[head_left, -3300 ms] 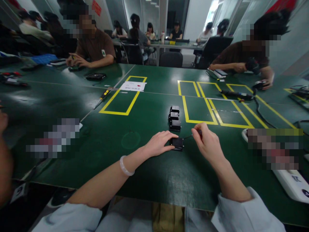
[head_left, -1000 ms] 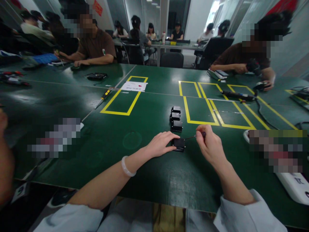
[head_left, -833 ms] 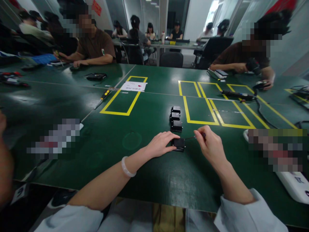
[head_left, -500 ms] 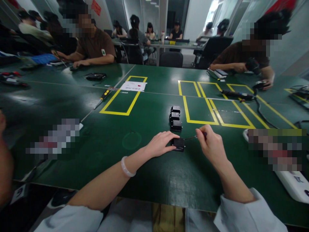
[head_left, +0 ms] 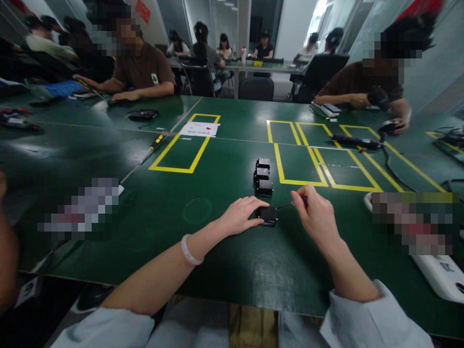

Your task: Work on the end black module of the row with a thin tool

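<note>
On the green table a small black box-shaped block lies between my hands, with small metal screws or pins at its right side. My left hand grips it from the left, fingers over its far edge and thumb at its near edge. The dark handle of a screwdriver is pinched in my right hand; its thin shaft points left, and the tip meets the block's right side near the far corner. Just beyond stands a row of similar black blocks.
Yellow tape outlines mark the green table. A paper sheet and a yellow-black screwdriver lie left of centre. A black cylindrical tool with a cable rests at right. White power strips flank both sides. Co-workers sit opposite.
My right hand has turned and shifted slightly up and left with the screwdriver. My left hand and the block stay in place.
</note>
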The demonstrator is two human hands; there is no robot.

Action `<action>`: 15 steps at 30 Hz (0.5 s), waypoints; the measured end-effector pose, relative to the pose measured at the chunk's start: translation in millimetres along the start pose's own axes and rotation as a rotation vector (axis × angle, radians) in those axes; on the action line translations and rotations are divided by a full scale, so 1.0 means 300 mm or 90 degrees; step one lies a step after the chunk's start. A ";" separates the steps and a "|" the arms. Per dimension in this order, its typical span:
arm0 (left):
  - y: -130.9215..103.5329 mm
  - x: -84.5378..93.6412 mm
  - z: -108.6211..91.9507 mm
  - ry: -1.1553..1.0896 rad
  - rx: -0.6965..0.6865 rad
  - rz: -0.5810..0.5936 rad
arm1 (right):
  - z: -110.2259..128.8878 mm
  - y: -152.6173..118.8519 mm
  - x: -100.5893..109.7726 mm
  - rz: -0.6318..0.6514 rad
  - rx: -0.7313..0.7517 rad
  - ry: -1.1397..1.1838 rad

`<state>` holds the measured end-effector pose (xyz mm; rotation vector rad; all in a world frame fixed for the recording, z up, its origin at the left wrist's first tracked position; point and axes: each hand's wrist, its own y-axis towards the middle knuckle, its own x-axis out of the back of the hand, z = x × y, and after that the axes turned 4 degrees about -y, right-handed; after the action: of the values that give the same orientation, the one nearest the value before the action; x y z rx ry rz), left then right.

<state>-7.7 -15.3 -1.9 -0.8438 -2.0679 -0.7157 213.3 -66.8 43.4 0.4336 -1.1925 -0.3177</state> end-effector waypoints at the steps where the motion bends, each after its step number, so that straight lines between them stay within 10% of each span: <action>1: 0.000 0.000 0.000 0.000 0.001 0.000 | 0.000 0.001 -0.001 0.004 -0.005 0.009; 15: -0.001 -0.001 0.001 -0.001 0.012 0.000 | 0.000 0.001 0.012 0.022 0.002 0.035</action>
<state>-7.9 -15.4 -2.3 -0.8342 -2.0736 -0.6952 214.4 -68.1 46.4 0.4213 -1.1464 -0.2726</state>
